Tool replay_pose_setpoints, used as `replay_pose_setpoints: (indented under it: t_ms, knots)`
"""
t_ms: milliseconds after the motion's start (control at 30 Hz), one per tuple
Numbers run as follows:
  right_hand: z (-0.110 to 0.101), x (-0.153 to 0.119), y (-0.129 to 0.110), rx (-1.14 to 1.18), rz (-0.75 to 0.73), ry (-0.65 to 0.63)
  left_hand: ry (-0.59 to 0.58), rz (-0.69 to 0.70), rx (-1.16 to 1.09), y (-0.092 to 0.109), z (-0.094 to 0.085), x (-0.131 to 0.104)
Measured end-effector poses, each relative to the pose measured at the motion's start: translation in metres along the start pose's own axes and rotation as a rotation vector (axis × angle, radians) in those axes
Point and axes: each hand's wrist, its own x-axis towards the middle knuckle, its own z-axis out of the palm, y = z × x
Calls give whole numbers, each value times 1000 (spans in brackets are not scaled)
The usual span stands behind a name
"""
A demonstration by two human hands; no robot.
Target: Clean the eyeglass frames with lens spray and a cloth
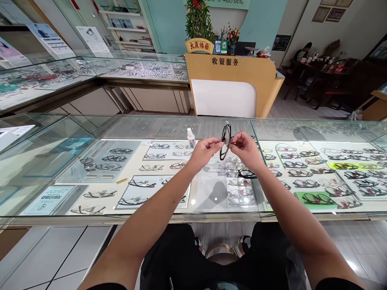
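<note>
A pair of dark-framed eyeglasses (227, 137) is held up over the glass counter, turned nearly edge-on to me. My left hand (204, 151) pinches the frame from the left, thumb and index finger closed on it. From the other side, my right hand (246, 150) grips it with bent fingers. Whether a cloth is between the fingers cannot be made out. Just left of the glasses, a small white spray bottle (191, 138) stands upright on the counter. Beside my right wrist lies a second black pair of eyeglasses (247, 174).
The glass display counter (208, 219) spans the view in front of me, with rows of eyeglasses (305, 183) under its top. Another display case (142, 70) stands behind at left. A wooden cashier desk (232, 66) with a plant (199, 22) is straight ahead.
</note>
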Motion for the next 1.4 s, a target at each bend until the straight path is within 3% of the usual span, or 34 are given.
replay_pose_setpoints:
  t_ms: [200,433,633,767,867,967,1033,1400]
  knots:
    - [-7,1,-3,-131,-43,123,27,21,47,0,-7,2]
    - [-34,7,-9,-402,-143,357,57,70,185,5,-17,3]
    - [-43,8,-12,-486,-229,389,27,57,206,8,-17,2]
    - [-36,3,-18,-495,-313,457,104,25,117,10,-13,1]
    - [-26,-3,-21,-389,-271,360,125,40,91,7,-9,0]
    - [-13,-6,-18,-274,-120,162,85,56,91,4,-4,-2]
    - [-6,-6,-13,-257,-38,102,49,64,94,3,0,-4]
    - [-2,3,2,-37,137,95,80,104,113,-1,7,-7]
